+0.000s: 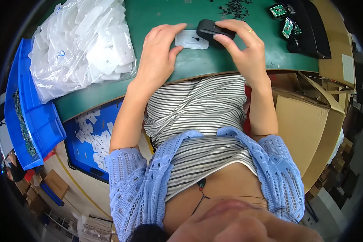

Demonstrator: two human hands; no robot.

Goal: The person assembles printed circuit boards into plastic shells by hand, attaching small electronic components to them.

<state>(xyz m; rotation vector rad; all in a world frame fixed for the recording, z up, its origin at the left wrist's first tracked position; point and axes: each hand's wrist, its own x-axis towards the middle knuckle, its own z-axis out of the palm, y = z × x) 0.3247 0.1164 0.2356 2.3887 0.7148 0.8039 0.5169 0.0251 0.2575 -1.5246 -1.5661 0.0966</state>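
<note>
My right hand (246, 46) grips a black rounded plastic casing (205, 28) between thumb and fingers, just above the green table. Beside it lies a pale, translucent flat plate (187, 43) with rounded corners, and a small black piece (196, 38) rests on it. The casing's lower edge overlaps the plate's right end in view; whether they touch I cannot tell. At the plate's left end is my left hand (159, 48), thumb and forefinger spread apart around that end, holding nothing that I can see.
A clear bag of white plastic plates (82, 44) fills the table's left side. Small black parts (236, 8) lie scattered at the back. Green circuit boards (287, 27) sit by a black box (310, 30) at right. Blue bins (40, 129) and cardboard boxes (302, 129) flank me.
</note>
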